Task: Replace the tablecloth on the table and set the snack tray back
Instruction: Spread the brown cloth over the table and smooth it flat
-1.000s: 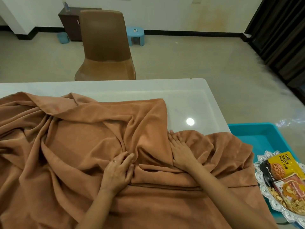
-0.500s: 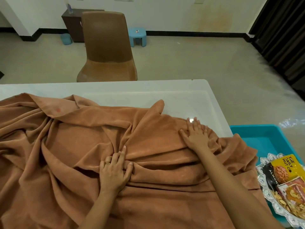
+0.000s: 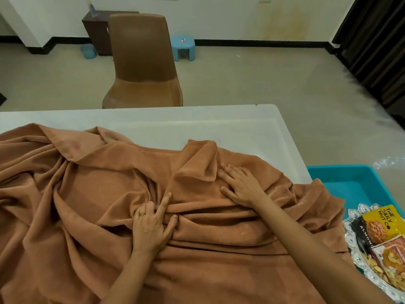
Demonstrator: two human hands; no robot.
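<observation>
A rumpled brown tablecloth (image 3: 92, 211) covers the near part of the white table (image 3: 241, 128); the far strip and right corner stay bare. My left hand (image 3: 151, 227) lies on a bunch of folds near the middle, fingers partly tucked into the cloth, index finger stretched out. My right hand (image 3: 241, 185) presses flat on the cloth further right, just under a flipped-up fold. The silver snack tray (image 3: 350, 235) with nut packets sits off the table at the lower right.
A teal plastic bin (image 3: 341, 178) stands beside the table's right end, under the tray. A brown chair (image 3: 142, 62) faces the far edge. A small blue stool (image 3: 183, 46) and a dark cabinet (image 3: 96, 29) stand by the wall; dark curtains hang at right.
My right hand slid away from me and rightward over the cloth, spreading it toward the table's right corner; a fold flipped up beside it. My left hand stayed on the bunched folds.
</observation>
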